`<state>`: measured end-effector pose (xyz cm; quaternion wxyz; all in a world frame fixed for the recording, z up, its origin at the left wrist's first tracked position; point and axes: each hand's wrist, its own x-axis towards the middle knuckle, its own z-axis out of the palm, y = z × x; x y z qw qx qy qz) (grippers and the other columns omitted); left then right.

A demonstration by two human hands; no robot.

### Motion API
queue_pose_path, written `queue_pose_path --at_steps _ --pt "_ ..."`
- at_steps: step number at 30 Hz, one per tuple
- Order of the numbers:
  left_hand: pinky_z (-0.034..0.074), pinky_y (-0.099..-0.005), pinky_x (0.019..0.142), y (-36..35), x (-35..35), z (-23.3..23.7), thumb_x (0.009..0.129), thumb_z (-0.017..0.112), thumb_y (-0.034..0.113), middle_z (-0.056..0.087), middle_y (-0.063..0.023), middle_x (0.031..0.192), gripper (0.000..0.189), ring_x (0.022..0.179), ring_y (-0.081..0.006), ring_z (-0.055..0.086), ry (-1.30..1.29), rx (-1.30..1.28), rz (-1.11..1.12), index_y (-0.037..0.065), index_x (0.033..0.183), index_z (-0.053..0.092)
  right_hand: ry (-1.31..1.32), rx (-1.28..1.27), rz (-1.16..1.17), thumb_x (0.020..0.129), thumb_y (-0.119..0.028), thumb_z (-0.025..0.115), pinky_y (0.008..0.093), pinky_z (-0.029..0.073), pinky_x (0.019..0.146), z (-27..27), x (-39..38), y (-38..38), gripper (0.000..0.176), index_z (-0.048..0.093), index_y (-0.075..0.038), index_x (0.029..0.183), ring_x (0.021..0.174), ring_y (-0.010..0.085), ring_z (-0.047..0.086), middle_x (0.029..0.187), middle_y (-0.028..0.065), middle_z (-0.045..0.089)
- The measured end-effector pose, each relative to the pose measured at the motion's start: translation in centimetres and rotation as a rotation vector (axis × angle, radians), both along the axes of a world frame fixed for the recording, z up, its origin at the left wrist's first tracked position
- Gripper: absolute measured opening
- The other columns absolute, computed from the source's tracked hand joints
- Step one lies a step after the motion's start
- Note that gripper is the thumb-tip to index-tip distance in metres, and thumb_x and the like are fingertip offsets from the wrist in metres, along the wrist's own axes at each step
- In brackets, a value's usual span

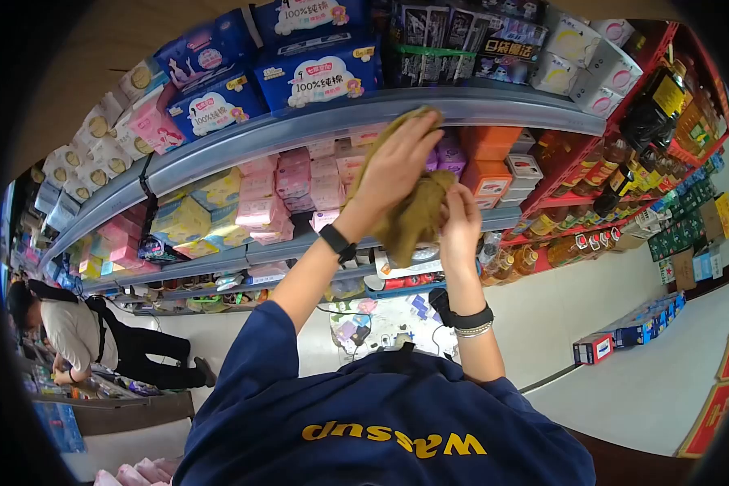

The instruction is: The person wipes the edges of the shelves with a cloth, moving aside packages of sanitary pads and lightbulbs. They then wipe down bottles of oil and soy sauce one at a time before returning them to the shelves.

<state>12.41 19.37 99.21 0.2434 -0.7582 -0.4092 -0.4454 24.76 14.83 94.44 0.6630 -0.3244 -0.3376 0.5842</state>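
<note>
An olive-brown cloth (417, 215) hangs in folds in front of the shelf edge (494, 105). My left hand (397, 158) is laid over its upper part, fingers together, with the cloth against or very near the edge. Lower and to the right, my right hand (459, 217) pinches the cloth's side between thumb and fingers. Both wrists wear black bands. Above the edge stand blue packs marked 100% (320, 77) and dark boxes with a green band (429, 44). Partly behind the cloth, the shelf below holds pink packs (263, 202) and orange boxes (490, 174).
Red racks with oil bottles (607, 154) stand to the right. Blue boxes (648, 320) lie on the floor there. Small scattered items lie on a white sheet (393, 320) below my hands. Another person (81, 332) bends at a shelf on the far left.
</note>
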Motion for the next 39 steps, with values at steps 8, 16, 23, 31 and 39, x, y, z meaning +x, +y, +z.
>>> queue_pose_path --at_steps 8,16,23,31,39 --pt "0.034 -0.0341 0.097 -0.1 0.1 0.0 0.074 0.053 0.008 0.043 -0.0124 0.126 0.045 0.113 -0.0245 0.044 0.1 0.014 0.15 0.0 0.117 0.045 0.076 -0.077 -0.155 0.087 -0.018 0.051 0.0162 0.03 0.049 0.2 3.5 0.1 0.018 0.052 -0.004 0.098 0.057 0.0018 0.04 0.07 -0.0058 0.047" --pt "0.029 -0.0424 0.099 -1.9 -0.8 -0.1 0.07 0.056 0.004 0.038 -0.0129 0.13 0.054 0.119 -0.028 0.038 -0.045 -0.043 0.319 0.002 0.122 0.041 0.168 0.001 0.067 0.09 -0.022 0.04 0.0269 0.036 0.079 0.6 4.6 -1.4 0.032 0.045 0.001 0.113 0.093 0.0145 0.048 0.105 0.0074 0.051" --pt "0.03 -0.0369 0.1 2.1 4.4 0.5 0.075 0.046 0.009 0.041 -0.0115 0.128 0.043 0.117 -0.0238 0.041 0.131 0.042 0.228 0.001 0.117 0.046 0.207 0.085 0.079 0.092 -0.024 0.029 0.0357 0.03 0.098 0.9 6.3 -1.4 0.042 0.038 0.003 0.123 0.117 0.0232 0.039 0.125 0.0135 0.042" --pt "0.031 -0.0378 0.098 0.7 4.0 0.4 0.072 0.056 0.01 0.045 -0.0058 0.125 0.045 0.114 -0.0172 0.044 0.113 0.065 0.295 0.006 0.115 0.048 0.344 0.036 -0.044 0.091 -0.02 0.033 0.0347 0.033 0.094 0.2 8.0 -0.6 0.038 0.04 0.004 0.12 0.112 0.024 0.044 0.121 0.0139 0.045" --pt "0.033 -0.0388 0.091 -3.5 -5.0 1.0 0.068 0.065 0.012 0.052 -0.0041 0.112 0.042 0.101 -0.0234 0.047 -0.087 0.076 0.406 0.01 0.109 0.054 0.222 0.163 -0.131 0.092 -0.02 0.031 0.0361 0.03 0.097 0.1 8.8 -0.8 0.036 0.038 -0.001 0.121 0.113 0.0218 0.041 0.124 0.0108 0.042"
